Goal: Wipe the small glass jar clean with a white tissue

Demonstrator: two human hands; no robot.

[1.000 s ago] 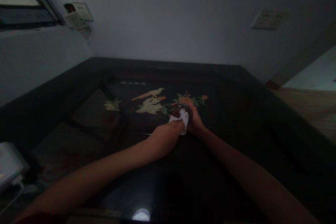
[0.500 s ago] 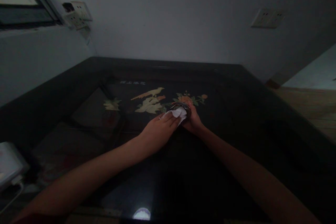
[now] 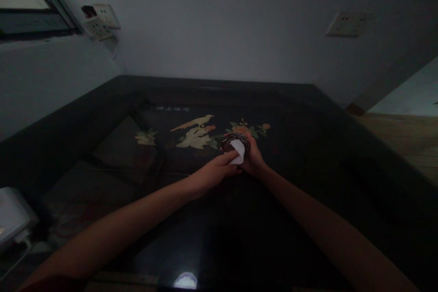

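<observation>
A small round glass dish point(image 3: 227, 146), dark and shiny with a faceted rim, is held a little above or on the tabletop; which of the two I cannot tell. My right hand point(image 3: 252, 154) curls around its right side. Pinched in my left hand point(image 3: 224, 165) is a white tissue point(image 3: 238, 149), pressed against the front and inside of the dish. The left fingertips are partly hidden behind the tissue.
The dark glossy table point(image 3: 219, 219) carries a painted bird point(image 3: 194, 122) and flowers. A white box-like device point(image 3: 13, 216) with a cable lies at the left edge. Wall sockets point(image 3: 349, 23) and a power strip point(image 3: 98, 28) are on the walls behind.
My left hand has turned and shifted slightly down and right, from fingers spread over the tissue to a pinch. More of the dish's rim shows. My right hand stays nearly still.
</observation>
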